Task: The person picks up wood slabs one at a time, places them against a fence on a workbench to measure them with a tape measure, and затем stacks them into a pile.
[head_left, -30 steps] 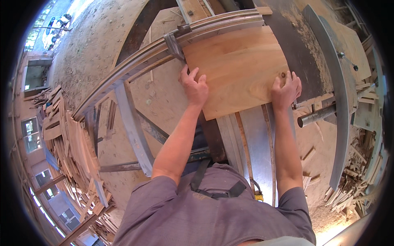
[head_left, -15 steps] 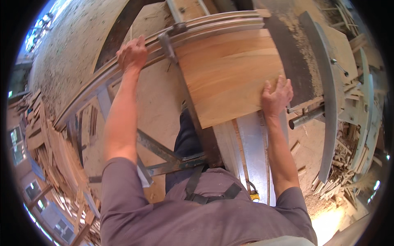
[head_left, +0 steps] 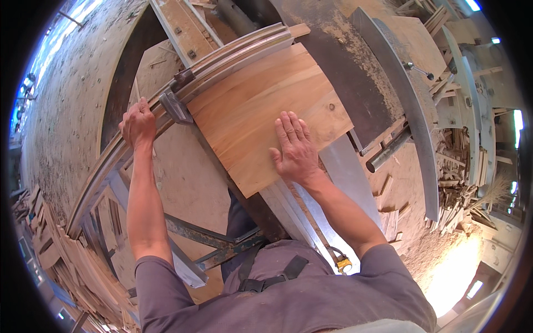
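Wooden board (head_left: 261,111) lies flat on the dark surface (head_left: 328,58), its far edge along the metal rail (head_left: 244,53) and its far left corner just beside the grey metal stop (head_left: 175,107). Right hand (head_left: 294,147) rests palm down on the board near its near edge, flat, fingers extended and close together, thumb apart. Left hand (head_left: 137,123) is curled around the rail, left of the stop. Sawdust (head_left: 366,55) streaks the surface right of the board; beyond it stands a long grey metal strip (head_left: 397,83). Metal cylinder (head_left: 388,149) juts out nearer the person. Wood scraps (head_left: 61,238) are heaped at far left.
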Available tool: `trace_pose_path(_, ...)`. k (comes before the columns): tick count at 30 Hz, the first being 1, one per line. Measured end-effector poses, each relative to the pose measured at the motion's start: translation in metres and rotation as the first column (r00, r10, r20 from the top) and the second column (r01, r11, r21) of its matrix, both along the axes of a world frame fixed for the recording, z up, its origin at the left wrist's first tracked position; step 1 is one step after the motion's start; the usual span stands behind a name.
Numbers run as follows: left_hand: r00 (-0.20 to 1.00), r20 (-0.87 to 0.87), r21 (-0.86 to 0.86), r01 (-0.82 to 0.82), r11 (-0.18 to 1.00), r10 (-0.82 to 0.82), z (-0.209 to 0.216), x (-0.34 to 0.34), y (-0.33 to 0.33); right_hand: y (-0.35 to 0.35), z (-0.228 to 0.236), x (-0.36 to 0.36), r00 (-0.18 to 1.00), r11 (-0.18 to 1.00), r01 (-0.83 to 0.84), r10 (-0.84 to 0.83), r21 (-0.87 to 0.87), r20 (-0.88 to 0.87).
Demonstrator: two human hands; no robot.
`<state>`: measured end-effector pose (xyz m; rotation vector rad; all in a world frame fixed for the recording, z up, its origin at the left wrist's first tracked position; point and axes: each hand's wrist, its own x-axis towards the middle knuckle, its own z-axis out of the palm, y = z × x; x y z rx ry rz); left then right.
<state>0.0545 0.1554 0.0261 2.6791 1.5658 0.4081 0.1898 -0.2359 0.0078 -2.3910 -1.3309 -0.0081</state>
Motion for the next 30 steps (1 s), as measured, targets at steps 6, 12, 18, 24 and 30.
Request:
trace_pose_path(6, 1.0, -0.026, -0.017, -0.011, 1.0, 0.011, -0.009, 0.015, 0.022, 0.018, -0.006, 0.018, 1.0, 0.998, 0.005, -0.004, 0.066, -0.026)
trace_pose_path(12, 0.999, -0.038, -0.015, 0.0, 1.0, -0.001, -0.03, 0.03, 0.063, 0.046, -0.014, 0.037, 1.0, 0.997, 0.012, -0.01, 0.083, -0.022)
trace_pose_path(18, 0.999, -0.042, -0.019, -0.022, 1.0, 0.022, -0.033, 0.058, 0.102, 0.086, -0.018, 0.062, 1.0, 0.994, 0.021, -0.02, 0.103, -0.012)
trace_pose_path(24, 1.0, -0.009, -0.047, -0.005, 0.999, 0.005, -0.039, 0.085, 0.163, 0.141, -0.023, 0.089, 1.0, 0.994, 0.021, -0.022, 0.107, 0.005)
trace_pose_path(30, 1.0, -0.023, -0.097, -0.022, 0.995, 0.019, -0.04, 0.116, 0.227, 0.2, -0.026, 0.12, 1.0, 0.994, 0.023, -0.024, 0.108, 0.006)
